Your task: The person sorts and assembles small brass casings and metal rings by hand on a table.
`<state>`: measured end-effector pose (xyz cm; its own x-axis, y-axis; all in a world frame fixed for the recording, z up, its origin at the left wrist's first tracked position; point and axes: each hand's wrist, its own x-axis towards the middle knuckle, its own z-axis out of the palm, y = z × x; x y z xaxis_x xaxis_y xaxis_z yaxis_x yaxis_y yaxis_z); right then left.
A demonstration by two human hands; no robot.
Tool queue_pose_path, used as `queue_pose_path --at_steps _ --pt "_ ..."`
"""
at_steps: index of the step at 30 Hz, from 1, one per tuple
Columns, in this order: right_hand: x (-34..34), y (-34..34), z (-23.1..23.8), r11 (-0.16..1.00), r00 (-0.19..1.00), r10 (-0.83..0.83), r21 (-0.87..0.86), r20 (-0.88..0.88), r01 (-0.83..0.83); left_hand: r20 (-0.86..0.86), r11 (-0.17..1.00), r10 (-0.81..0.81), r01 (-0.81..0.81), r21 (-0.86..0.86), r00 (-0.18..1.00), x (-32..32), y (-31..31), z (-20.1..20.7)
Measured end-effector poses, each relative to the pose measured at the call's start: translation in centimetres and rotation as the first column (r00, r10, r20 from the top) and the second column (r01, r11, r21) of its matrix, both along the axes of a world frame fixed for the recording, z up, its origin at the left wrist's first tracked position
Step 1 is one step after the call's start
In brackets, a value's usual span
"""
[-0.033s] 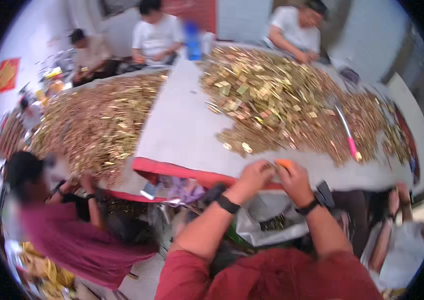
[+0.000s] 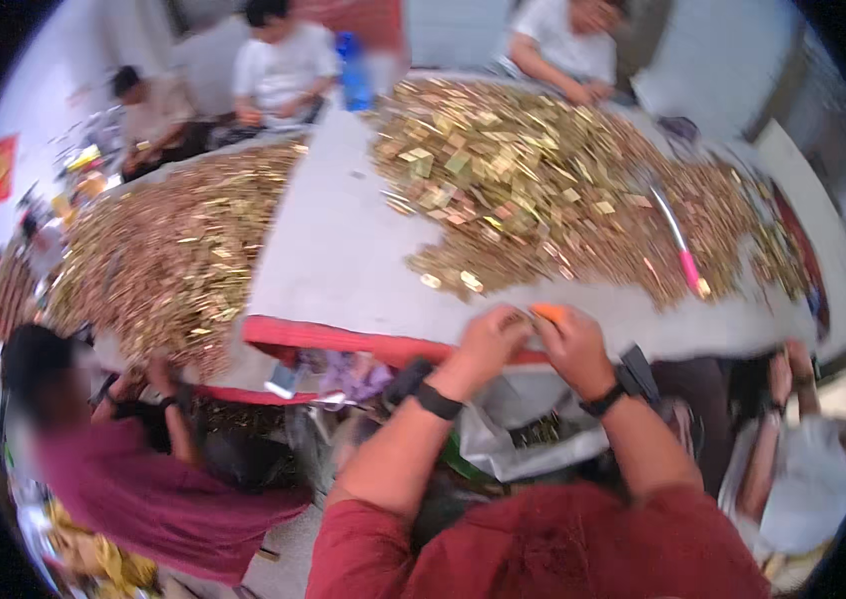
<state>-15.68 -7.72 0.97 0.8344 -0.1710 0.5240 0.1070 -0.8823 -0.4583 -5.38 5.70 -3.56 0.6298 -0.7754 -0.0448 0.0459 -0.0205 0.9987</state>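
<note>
Barely begun, by the look: left hand (image 2: 488, 344) and right hand (image 2: 570, 347) together at near table edge, pinched on small orange flat piece (image 2: 549, 312). Huge heap of small gold-coloured flat pieces (image 2: 543, 190) unsorted beyond; white bag (image 2: 528, 439) below holds few.

From my feed the scene is evenly and brightly lit with soft, diffuse light, so the pale surface (image 2: 343, 250) looks washed out and I see almost no hard shadows on it. The whole frame is soft and slightly motion-blurred: the heap of small golden pieces (image 2: 543, 180) smears into glinting specks, and my left hand (image 2: 488, 344) and right hand (image 2: 572, 344) lack crisp outlines. Fisheye distortion bends the surface's edges, and a black vignette rings the picture.
</note>
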Motion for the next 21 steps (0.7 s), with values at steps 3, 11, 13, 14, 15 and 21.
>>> queue_pose_path --at_steps 3,11,13,14,15,21 --pt "0.3 0.4 0.8 0.999 1.0 0.0 0.042 0.024 -0.001 -0.144 0.999 0.003 -0.008 -0.032 0.99 0.4 0.5 1.3" --pt "-0.9 0.2 -1.3 0.594 0.991 -0.029 0.795 -0.133 0.124 -0.02 1.0 -0.013 0.012 -0.007 1.0 -0.6 -0.3 1.6" --pt "-1.2 0.2 -1.5 0.837 0.985 -0.124 0.522 -0.117 0.167 -0.134 1.0 -0.018 0.019 0.011 0.991 -1.1 -0.2 2.2" --pt "-1.4 0.2 -1.3 0.91 0.985 -0.135 0.381 -0.107 0.166 -0.245 0.999 -0.018 0.025 0.023 0.969 -1.3 -0.2 2.4" --pt "-1.3 0.2 -1.0 0.961 0.986 -0.14 0.228 -0.09 0.158 -0.242 0.999 -0.016 0.023 0.025 0.97 -1.3 0.0 2.6" --pt "-0.9 0.0 -0.8 0.202 0.982 0.106 0.971 -0.154 0.13 -0.288 0.995 -0.021 0.048 0.087 0.957 -1.4 0.2 3.5"
